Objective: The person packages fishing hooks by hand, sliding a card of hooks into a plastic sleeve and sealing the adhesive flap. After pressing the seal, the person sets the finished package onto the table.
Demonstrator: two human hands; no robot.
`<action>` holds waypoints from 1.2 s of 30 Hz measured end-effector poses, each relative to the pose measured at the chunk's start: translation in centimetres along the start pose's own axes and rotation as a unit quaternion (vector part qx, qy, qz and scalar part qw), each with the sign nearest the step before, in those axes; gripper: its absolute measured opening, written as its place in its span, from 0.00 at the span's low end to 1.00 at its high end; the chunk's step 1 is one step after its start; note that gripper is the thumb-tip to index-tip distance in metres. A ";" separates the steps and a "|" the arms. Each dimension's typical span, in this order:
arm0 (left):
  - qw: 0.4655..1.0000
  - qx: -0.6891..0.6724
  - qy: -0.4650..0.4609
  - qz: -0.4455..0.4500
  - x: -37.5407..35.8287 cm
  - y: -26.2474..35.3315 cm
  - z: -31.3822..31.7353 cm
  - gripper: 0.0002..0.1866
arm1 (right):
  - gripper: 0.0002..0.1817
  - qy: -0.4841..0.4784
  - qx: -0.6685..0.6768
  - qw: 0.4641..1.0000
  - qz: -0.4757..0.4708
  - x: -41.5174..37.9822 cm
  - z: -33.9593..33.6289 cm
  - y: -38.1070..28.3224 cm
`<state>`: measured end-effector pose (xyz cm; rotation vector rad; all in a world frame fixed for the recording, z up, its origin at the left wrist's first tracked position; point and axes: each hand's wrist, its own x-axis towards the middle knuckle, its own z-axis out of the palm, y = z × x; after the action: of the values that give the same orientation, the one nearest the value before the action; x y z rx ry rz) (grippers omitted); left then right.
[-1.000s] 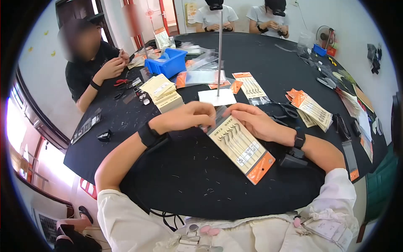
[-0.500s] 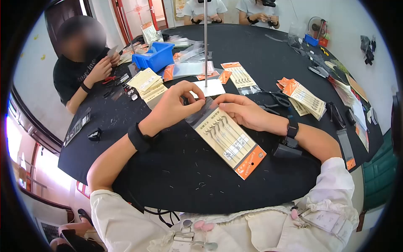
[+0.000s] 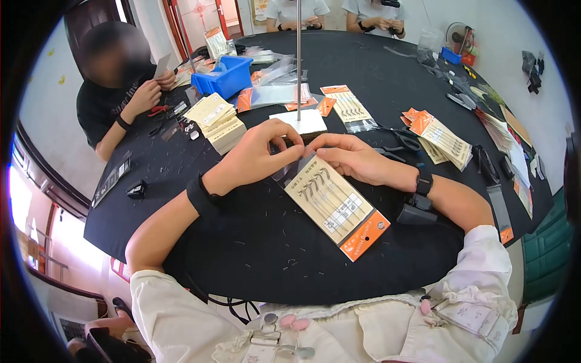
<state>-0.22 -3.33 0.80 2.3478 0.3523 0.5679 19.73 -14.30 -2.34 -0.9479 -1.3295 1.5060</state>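
A clear packet of fishing hooks (image 3: 336,206) slants over the black table, its orange printed end toward me and its open-looking plastic end away. Several dark hooks show on the cream card inside. My left hand (image 3: 257,152) pinches the far left corner of the packet's plastic. Close beside it, my right hand (image 3: 354,158) has thumb and forefinger closed on the far right corner. The two sets of fingertips almost meet, and they partly hide the plastic edge. Behind my hands, a metal pole (image 3: 299,66) rises from a white base (image 3: 311,123).
A stack of cream cards (image 3: 221,124) and a blue bin (image 3: 224,77) stand at the back left. Finished-looking hook packets (image 3: 439,139), scissors (image 3: 402,142) and one packet (image 3: 349,109) lie right of the pole. A person (image 3: 124,97) sits at left holding a card.
My fingertips have drawn closer together along the packet's far end, and the packet has shifted slightly right. The person at left has raised the card a little.
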 end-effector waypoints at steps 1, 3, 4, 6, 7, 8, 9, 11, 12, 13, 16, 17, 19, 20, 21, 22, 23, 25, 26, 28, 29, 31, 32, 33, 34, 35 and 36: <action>1.000 -0.001 0.000 0.000 0.0 0.1 0.0 0.08 | 0.12 0.000 0.000 1.000 0.001 0.0 0.0 0.0; 1.000 0.005 -0.018 0.000 0.0 0.3 -0.1 0.09 | 0.13 -0.001 -0.002 1.000 -0.004 0.0 0.0 0.1; 1.000 0.003 -0.017 -0.001 -0.1 0.3 -0.1 0.09 | 0.13 -0.002 -0.001 1.000 -0.003 0.0 0.0 0.2; 0.999 0.016 -0.026 0.015 -0.1 0.3 -0.2 0.10 | 0.14 -0.014 -0.085 0.996 -0.020 0.1 -0.1 0.3; 0.999 0.016 -0.024 0.013 -0.1 0.3 -0.2 0.10 | 0.14 -0.016 -0.085 0.996 -0.019 0.1 0.0 0.2; 0.999 0.018 -0.029 0.015 -0.1 0.4 -0.2 0.09 | 0.15 -0.010 -0.091 0.996 -0.017 0.0 0.2 0.1; 0.999 0.021 -0.033 0.017 -0.2 0.4 -0.2 0.09 | 0.15 -0.004 -0.097 0.995 -0.015 -0.1 0.3 0.0; 0.999 0.018 -0.036 0.019 -0.2 0.2 -0.1 0.09 | 0.15 -0.012 -0.110 0.994 -0.013 -0.2 0.2 0.0; 0.999 0.018 -0.038 0.023 -0.2 0.2 -0.1 0.09 | 0.14 -0.019 -0.123 0.992 -0.013 -0.1 0.1 -0.1; 0.999 0.018 -0.035 0.022 -0.2 0.1 -0.2 0.09 | 0.14 -0.022 -0.124 0.992 -0.013 0.0 0.1 -0.1; 0.999 0.018 -0.033 0.018 -0.2 0.0 -0.1 0.08 | 0.14 -0.027 -0.138 0.990 -0.016 -0.1 0.2 -0.2; 0.999 0.014 -0.038 0.014 -0.1 -0.2 -0.1 0.08 | 0.14 -0.025 -0.129 0.991 -0.013 -0.1 0.2 -0.2; 0.999 0.010 -0.041 0.010 -0.1 -0.2 -0.2 0.08 | 0.14 -0.025 -0.122 0.992 -0.009 -0.1 0.4 -0.3; 0.999 0.011 -0.043 0.020 -0.1 -0.1 -0.2 0.07 | 0.14 -0.020 -0.122 0.992 -0.007 -0.2 0.4 -0.4; 0.999 0.011 -0.045 0.028 -0.2 -0.1 -0.2 0.07 | 0.14 -0.015 -0.122 0.992 -0.005 -0.2 0.5 -0.4; 0.999 0.012 -0.042 0.027 -0.3 -0.1 -0.2 0.07 | 0.14 -0.018 -0.123 0.992 -0.005 -0.1 0.5 -0.2; 0.999 0.015 -0.036 0.033 -0.3 -0.1 -0.1 0.07 | 0.14 -0.019 -0.128 0.992 -0.010 0.0 0.3 -0.1; 0.999 0.019 -0.031 0.041 -0.2 -0.3 -0.2 0.06 | 0.14 -0.019 -0.133 0.991 -0.017 0.1 0.1 -0.2; 0.999 0.009 -0.030 0.021 -0.1 -0.5 -0.1 0.07 | 0.14 -0.024 -0.125 0.992 -0.016 0.1 0.2 -0.3; 1.000 -0.002 -0.030 0.001 -0.1 -0.4 0.0 0.08 | 0.14 -0.028 -0.116 0.993 -0.014 -0.1 0.2 -0.2; 1.000 0.004 -0.030 0.002 -0.2 -0.1 0.0 0.09 | 0.14 -0.022 -0.110 0.994 -0.015 0.0 0.2 -0.1; 1.000 0.010 -0.029 0.004 -0.2 0.1 -0.1 0.10 | 0.14 -0.016 -0.105 0.994 -0.015 0.1 0.1 0.0; 0.999 0.015 -0.030 0.009 -0.2 0.2 -0.1 0.11 | 0.14 -0.019 -0.106 0.994 -0.018 0.1 0.1 0.0; 0.999 0.020 -0.031 0.013 -0.2 0.1 -0.1 0.11 | 0.14 -0.023 -0.107 0.994 -0.021 0.1 0.1 0.0; 0.999 0.019 -0.031 0.012 -0.2 0.0 -0.1 0.11 | 0.14 -0.023 -0.107 0.994 -0.019 0.0 0.1 0.0; 0.999 0.014 -0.034 0.012 -0.1 0.0 -0.1 0.11 | 0.14 -0.020 -0.105 0.994 -0.017 0.0 0.2 0.0; 0.999 0.010 -0.037 0.012 -0.1 -0.1 -0.2 0.11 | 0.14 -0.017 -0.104 0.994 -0.015 0.0 0.3 -0.1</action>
<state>-0.38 -3.20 0.82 2.3884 0.2975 0.4883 19.50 -14.39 -2.20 -1.0298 -1.5416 1.3857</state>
